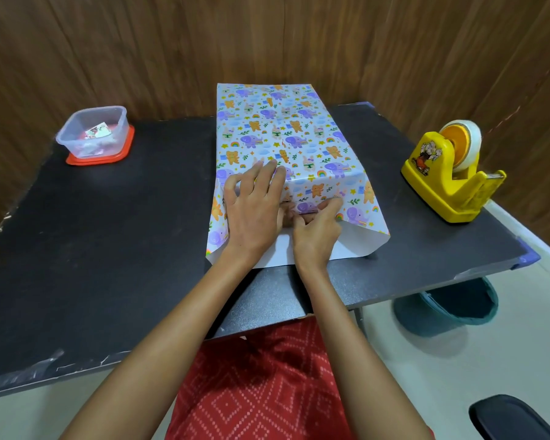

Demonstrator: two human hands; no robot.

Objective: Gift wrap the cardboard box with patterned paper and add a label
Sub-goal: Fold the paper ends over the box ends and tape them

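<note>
The box is wrapped in patterned paper (286,134) printed with elephants, bears and rabbits, and stands in the middle of the black table (108,233). No cardboard shows. At the near end the paper hangs loose, its white underside (350,246) lying on the table. My left hand (254,208) lies flat over the box's near top edge, fingers spread on the paper. My right hand (315,230) presses the paper flap down against the box's near face, with fingertips pinching a fold.
A yellow tape dispenser (451,179) with a roll stands at the right of the table. A clear plastic container (92,131) on a red lid, holding small printed pieces, sits at the back left. A teal bin (448,309) stands on the floor below the table's right edge.
</note>
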